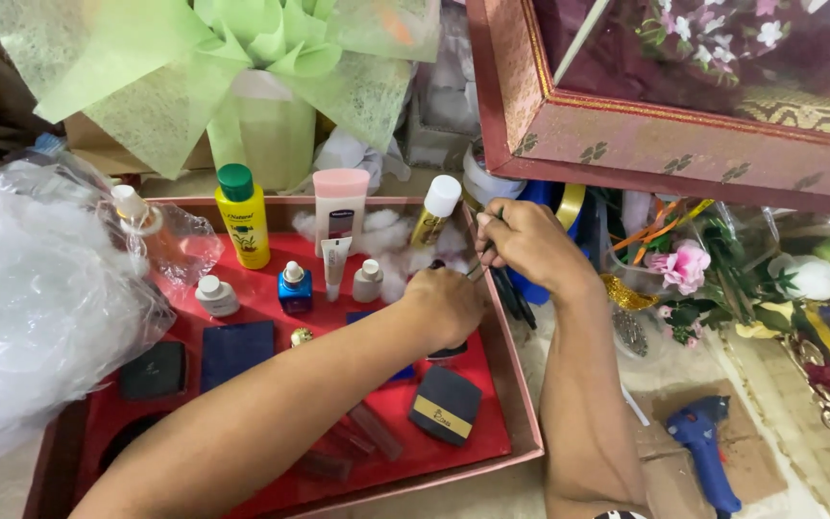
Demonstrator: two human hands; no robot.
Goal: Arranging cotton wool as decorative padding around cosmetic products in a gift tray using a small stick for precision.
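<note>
1. Left hand (446,303), centre of the frame, reaches across the shallow pink-rimmed gift tray with red lining (521,404); its fingers curl closed over something small and dark at the tray's upper right. What it is, cannot tell.
2. Right hand (530,245) sits just above and right of the left, at the tray's right rim; its fingers pinch a thin dark tool (480,264), tip angled down toward the left hand. Looks like the pinch keeps the tip steady for fine work.
3. Both hands meet at the same spot beside the white-capped gold tube (434,211), which leans against white fluffy filler (386,235).
4. Upper row stands upright against the back wall, probably for display: yellow bottle with green cap (243,219), pink-topped white tube (340,207).
5. Smaller pieces sit in front: small blue bottle with white cap (295,286), small white jar (215,294).
6. Flat items lie face up lower in the tray: navy square compact (235,351), dark square case with gold band (445,404).
7. Crumpled clear plastic wrap (31,308) bunches over the tray's left edge, pulled aside so the tray stays open.
8. Blue glue gun (708,447) lies on cardboard at lower right, near the right forearm, within reach.
9. Pink artificial flower (684,264) sits at right, well apart from the tray.
</note>
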